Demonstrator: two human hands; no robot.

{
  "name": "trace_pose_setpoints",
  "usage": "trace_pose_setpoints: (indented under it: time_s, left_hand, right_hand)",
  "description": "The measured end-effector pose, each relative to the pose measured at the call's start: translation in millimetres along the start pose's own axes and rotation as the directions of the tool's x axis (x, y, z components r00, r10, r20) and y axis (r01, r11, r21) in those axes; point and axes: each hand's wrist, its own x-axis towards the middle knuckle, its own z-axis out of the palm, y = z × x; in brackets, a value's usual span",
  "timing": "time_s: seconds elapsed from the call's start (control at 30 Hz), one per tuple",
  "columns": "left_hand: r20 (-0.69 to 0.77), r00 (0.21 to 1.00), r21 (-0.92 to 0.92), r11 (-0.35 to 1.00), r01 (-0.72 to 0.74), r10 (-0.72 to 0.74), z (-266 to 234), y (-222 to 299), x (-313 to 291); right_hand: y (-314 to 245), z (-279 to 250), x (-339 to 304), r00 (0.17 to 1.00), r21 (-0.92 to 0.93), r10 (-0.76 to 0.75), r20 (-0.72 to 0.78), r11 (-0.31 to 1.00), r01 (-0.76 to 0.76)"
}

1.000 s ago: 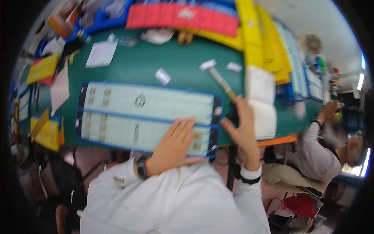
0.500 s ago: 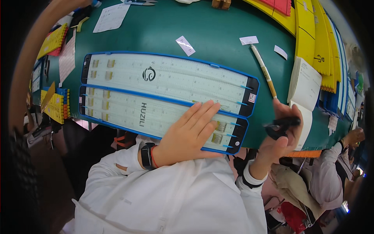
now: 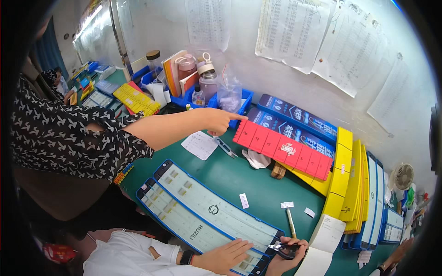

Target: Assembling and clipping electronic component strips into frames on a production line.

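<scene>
A long, shallow fishing-rig case (image 3: 230,220) lies open on the table, with blue edges, black ends and pale panels carrying small bundles. My left hand (image 3: 222,258) rests flat across its near right part, fingers stretched out. In my right hand (image 3: 280,265), black-handled snips (image 3: 288,251) are gripped at the case's right end. Their silver jaws point left, over the panel; whether they touch a line there is too small to tell. White paper slips (image 3: 243,200) and a pen (image 3: 291,223) lie beyond the case.
From the left, another person's arm (image 3: 175,125) reaches over the green table (image 3: 221,177), a finger at the red notched board (image 3: 285,149). Yellow boards (image 3: 340,175) and an open notebook (image 3: 324,232) stand on the right. Blue bins (image 3: 246,96) line the wall.
The view has tilted up, bringing in the wall and the other person. My right hand has brought the snips left to the case's end. My left hand still lies on the case.
</scene>
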Motion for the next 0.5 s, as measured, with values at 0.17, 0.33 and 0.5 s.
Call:
trace_pose_setpoints:
  time_s: [0.17, 0.33, 0.5]
  left_hand:
    - [-0.069, 0.997, 0.052, 0.999, -0.015, 0.019, -11, -1, 10]
    - [-0.05, 0.999, 0.006, 1.0, 0.017, -0.017, -15, -2, 16]
    - [-0.048, 0.999, 0.061, 0.998, 0.01, -0.007, -13, -1, 14]
  right_hand:
    - [6, 0, 4, 0.992, 0.063, -0.008, -0.123, 0.998, 0.016]
    - [6, -3, 9, 0.987, 0.06, -0.025, -0.156, 0.998, 0.035]
    - [8, -5, 9, 0.986, 0.068, 0.004, -0.168, 0.998, 0.007]
